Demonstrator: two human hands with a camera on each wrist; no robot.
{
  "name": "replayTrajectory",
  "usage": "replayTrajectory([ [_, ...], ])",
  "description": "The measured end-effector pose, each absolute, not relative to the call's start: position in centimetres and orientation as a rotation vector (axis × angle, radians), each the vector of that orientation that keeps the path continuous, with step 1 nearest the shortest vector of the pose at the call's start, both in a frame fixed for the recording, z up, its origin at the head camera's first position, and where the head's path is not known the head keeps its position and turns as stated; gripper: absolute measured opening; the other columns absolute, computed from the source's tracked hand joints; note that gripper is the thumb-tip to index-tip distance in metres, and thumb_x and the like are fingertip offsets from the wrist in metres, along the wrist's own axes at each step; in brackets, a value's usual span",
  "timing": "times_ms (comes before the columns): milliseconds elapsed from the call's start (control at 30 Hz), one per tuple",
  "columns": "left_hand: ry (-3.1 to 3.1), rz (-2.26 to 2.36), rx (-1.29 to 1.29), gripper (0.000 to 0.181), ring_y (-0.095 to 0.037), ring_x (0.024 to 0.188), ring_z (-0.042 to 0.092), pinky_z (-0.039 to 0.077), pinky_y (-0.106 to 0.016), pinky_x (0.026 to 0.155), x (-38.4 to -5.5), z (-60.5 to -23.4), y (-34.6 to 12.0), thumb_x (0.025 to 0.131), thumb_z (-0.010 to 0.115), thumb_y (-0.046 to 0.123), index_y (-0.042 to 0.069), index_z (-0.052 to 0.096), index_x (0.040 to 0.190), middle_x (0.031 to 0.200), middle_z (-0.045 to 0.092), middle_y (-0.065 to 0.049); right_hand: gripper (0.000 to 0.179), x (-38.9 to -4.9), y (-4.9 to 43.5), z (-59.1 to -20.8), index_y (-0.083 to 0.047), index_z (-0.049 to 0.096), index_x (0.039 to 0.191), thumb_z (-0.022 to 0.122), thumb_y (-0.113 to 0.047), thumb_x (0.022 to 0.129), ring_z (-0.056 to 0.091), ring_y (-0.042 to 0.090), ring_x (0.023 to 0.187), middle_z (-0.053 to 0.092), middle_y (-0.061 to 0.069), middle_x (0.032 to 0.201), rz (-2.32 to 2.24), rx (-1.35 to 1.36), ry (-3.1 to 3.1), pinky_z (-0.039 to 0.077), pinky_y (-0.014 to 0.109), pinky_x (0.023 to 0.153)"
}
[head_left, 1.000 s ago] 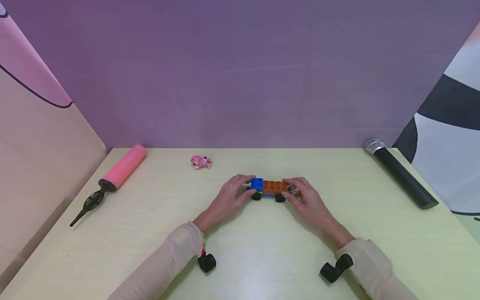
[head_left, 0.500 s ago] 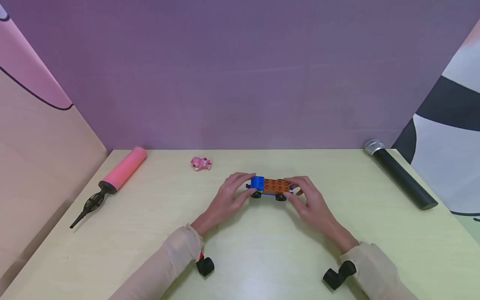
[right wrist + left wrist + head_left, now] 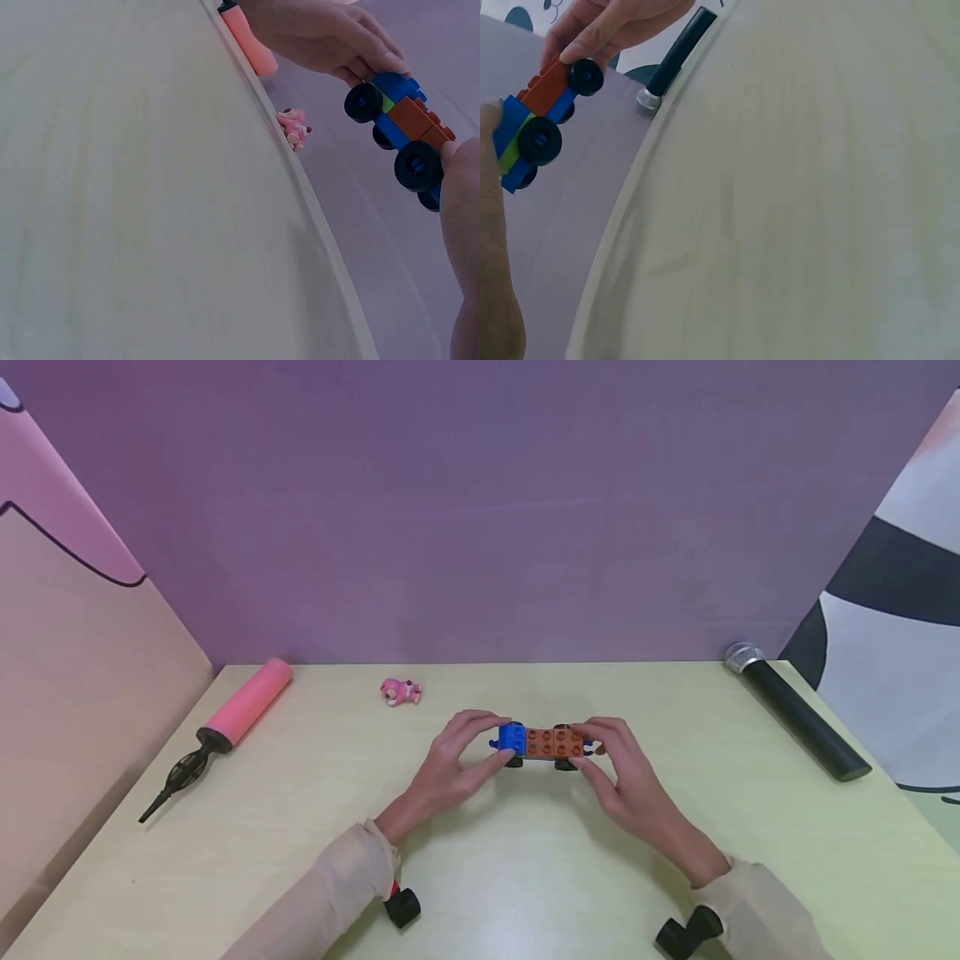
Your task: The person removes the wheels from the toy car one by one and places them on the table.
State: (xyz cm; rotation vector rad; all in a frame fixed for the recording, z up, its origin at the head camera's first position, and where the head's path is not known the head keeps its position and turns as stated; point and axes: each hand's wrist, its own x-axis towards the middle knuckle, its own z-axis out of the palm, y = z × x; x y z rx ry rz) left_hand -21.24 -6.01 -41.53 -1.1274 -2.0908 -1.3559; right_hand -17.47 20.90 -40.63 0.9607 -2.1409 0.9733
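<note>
A toy car [image 3: 540, 743] built of blocks, with a blue front, an orange studded bed and black wheels, is held in the air over the table between both hands. My left hand [image 3: 448, 768] pinches its blue end between thumb and fingers. At the orange end, my right hand [image 3: 636, 781] grips it the same way. The car's studded top faces the head camera. From the side, the left wrist view shows the car's wheels [image 3: 540, 140] and a lime-green block [image 3: 508, 157] under the blue one. Fingertips hide part of both ends.
On the pale table [image 3: 480, 877], a pink pump [image 3: 250, 702] with a black nozzle lies at left. A small pink bear figure [image 3: 400, 692] lies near the back edge, and a black microphone [image 3: 802, 718] at right. A purple panel [image 3: 480, 510] stands behind.
Both hands have lifted the car off the table and tipped its top toward the head camera, so wheels on both sides now show. The right wrist has come slightly nearer.
</note>
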Motion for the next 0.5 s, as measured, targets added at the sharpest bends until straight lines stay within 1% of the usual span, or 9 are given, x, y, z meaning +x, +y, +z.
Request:
replayTrajectory([
  [67, -2.096, -1.413, -1.129, 0.039, -0.027, 0.124, 0.055, 0.057, -0.047, 0.093, -21.0, -41.4, -6.0, 0.094, 0.074, 0.005, 0.004, 0.065, 0.133, 0.132, 0.06, -0.012, 0.047, -17.3, 20.8, -40.5, 0.009, 0.056, 0.132, 0.051, -0.032, 0.11, 0.054, 0.029, 0.111, 0.055, 0.021, 0.126, 0.91, 0.987, -2.14, 0.045, 0.018, 0.092],
  [100, -2.098, -1.439, -1.134, 0.037, -0.027, 0.124, 0.055, 0.057, -0.048, 0.092, -20.9, -41.4, -6.0, 0.096, 0.071, 0.006, 0.005, 0.065, 0.133, 0.132, 0.06, -0.012, 0.051, -17.3, 20.8, -40.4, 0.009, 0.056, 0.132, 0.048, -0.037, 0.11, 0.053, 0.029, 0.112, 0.054, 0.022, 0.126, 0.877, 1.001, -2.136, 0.043, 0.016, 0.094],
  [133, -2.103, -1.46, -1.139, 0.036, -0.027, 0.125, 0.055, 0.058, -0.049, 0.091, -20.9, -41.3, -6.0, 0.098, 0.069, 0.008, 0.005, 0.065, 0.133, 0.133, 0.06, -0.012, 0.052, -17.2, 20.8, -40.3, 0.01, 0.056, 0.131, 0.047, -0.037, 0.111, 0.053, 0.029, 0.112, 0.054, 0.022, 0.126, 0.845, 1.018, -2.129, 0.042, 0.015, 0.096],
  [233, -2.134, -1.466, -1.151, 0.036, -0.026, 0.128, 0.054, 0.053, -0.051, 0.099, -20.7, -41.1, -5.8, 0.103, 0.064, 0.022, 0.006, 0.064, 0.135, 0.135, 0.06, -0.011, 0.051, -17.1, 20.6, -39.9, 0.012, 0.057, 0.129, 0.047, -0.035, 0.111, 0.053, 0.032, 0.111, 0.054, 0.024, 0.124, 0.748, 1.085, -2.077, 0.04, 0.015, 0.101],
  [333, -2.202, -1.462, -1.159, 0.046, -0.023, 0.131, 0.052, 0.044, -0.053, 0.107, -20.6, -40.7, -5.7, 0.105, 0.059, 0.04, 0.01, 0.063, 0.139, 0.138, 0.061, -0.006, 0.049, -17.2, 20.3, -39.6, 0.013, 0.059, 0.126, 0.046, -0.032, 0.112, 0.054, 0.033, 0.108, 0.056, 0.024, 0.122, 0.633, 1.145, -2.002, 0.043, 0.017, 0.098],
  [400, -2.264, -1.463, -1.167, 0.054, -0.02, 0.132, 0.05, 0.041, -0.054, 0.108, -20.5, -40.5, -5.6, 0.104, 0.057, 0.05, 0.013, 0.062, 0.143, 0.138, 0.063, -0.002, 0.047, -17.3, 20.1, -39.5, 0.013, 0.06, 0.124, 0.046, -0.03, 0.112, 0.055, 0.033, 0.106, 0.057, 0.024, 0.12, 0.561, 1.177, -1.959, 0.047, 0.022, 0.093],
  [500, -2.323, -1.469, -1.199, 0.06, -0.018, 0.128, 0.051, 0.042, -0.052, 0.105, -20.5, -40.4, -5.5, 0.102, 0.057, 0.056, 0.015, 0.059, 0.146, 0.134, 0.066, 0.0, 0.044, -17.3, 19.8, -39.2, 0.012, 0.061, 0.122, 0.045, -0.028, 0.112, 0.056, 0.032, 0.103, 0.059, 0.022, 0.118, 0.491, 1.214, -1.926, 0.051, 0.029, 0.086],
])
